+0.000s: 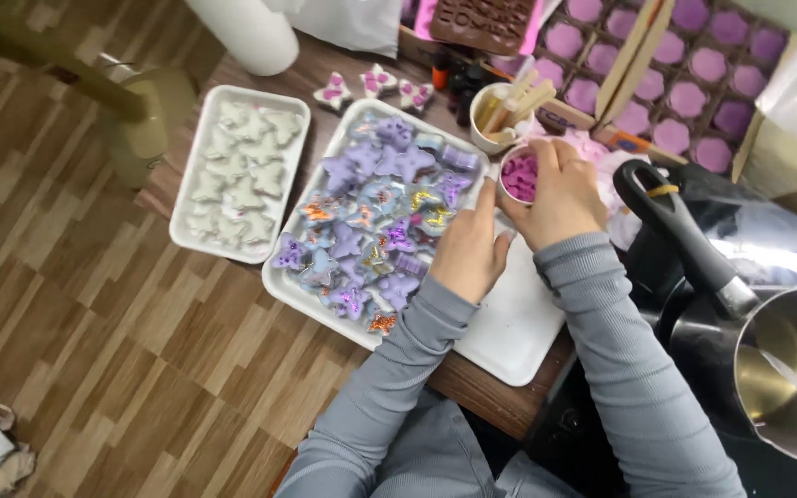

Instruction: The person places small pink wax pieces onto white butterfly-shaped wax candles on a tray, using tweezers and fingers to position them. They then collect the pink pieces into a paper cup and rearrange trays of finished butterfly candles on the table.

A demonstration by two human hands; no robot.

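Two hands — right hand (560,198) wrapped around a small, light cup of purple pieces (520,177), best gripped by its sides; left hand (469,249) steadies it, loosely curled, holding nothing.

We see a small white cup (518,177), upright and filled with purple pieces, gripped in the right hand (560,195) just past the far right corner of a large white tray (509,341). We find the left hand (469,247) resting on that tray, fingertips beside purple and glittered butterfly-shaped pieces (371,221) crowding its left half.
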